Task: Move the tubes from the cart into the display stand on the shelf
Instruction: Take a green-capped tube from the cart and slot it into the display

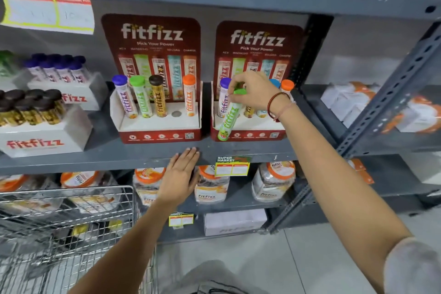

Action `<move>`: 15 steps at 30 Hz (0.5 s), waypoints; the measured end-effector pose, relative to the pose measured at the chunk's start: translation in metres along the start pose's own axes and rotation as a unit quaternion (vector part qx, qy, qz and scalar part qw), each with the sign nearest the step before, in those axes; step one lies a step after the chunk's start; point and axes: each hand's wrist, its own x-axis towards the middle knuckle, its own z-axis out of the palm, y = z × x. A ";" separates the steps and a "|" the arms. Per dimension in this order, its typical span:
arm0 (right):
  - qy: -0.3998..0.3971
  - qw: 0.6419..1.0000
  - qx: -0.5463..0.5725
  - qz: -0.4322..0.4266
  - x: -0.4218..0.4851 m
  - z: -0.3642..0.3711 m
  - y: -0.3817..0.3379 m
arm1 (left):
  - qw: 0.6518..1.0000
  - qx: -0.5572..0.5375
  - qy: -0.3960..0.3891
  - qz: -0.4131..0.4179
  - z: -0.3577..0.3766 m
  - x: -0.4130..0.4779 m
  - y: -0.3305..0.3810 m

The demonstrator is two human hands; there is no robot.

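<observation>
At the right display stand (pixel 248 132), right hand (pixel 256 90) pinching tilted green-capped tube (pixel 229 119), left hand (pixel 182 174) flat, fingers spread, on shelf edge (pixel 95 162)

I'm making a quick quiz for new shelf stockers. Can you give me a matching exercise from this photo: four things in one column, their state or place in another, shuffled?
Column 1:
1. green-capped tube
2. left hand
3. left display stand
4. cart

Column 2:
A. flat against the shelf's front edge
B. has one vacant hole
C. wire basket at lower left
D. held tilted by the right hand

Pairs: 1-D, 2-A, 3-B, 4-C
</observation>
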 end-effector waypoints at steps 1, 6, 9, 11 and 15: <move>-0.001 1.000 -0.004 0.002 0.000 0.000 0.002 | 1.000 0.000 0.000 0.000 0.000 0.000 0.000; 0.004 1.000 -0.024 0.001 0.001 -0.003 0.010 | 1.000 0.000 0.002 -0.001 0.002 0.000 0.000; -0.002 0.999 -0.034 -0.001 0.003 -0.009 0.015 | 1.000 -0.005 0.007 -0.005 0.004 0.000 0.000; 0.000 1.000 -0.018 0.000 0.006 -0.015 0.019 | 1.000 -0.004 0.011 -0.007 0.005 0.000 -0.001; 0.000 1.000 -0.006 -0.003 0.015 -0.024 0.025 | 1.000 -0.001 0.016 -0.009 0.005 -0.001 0.000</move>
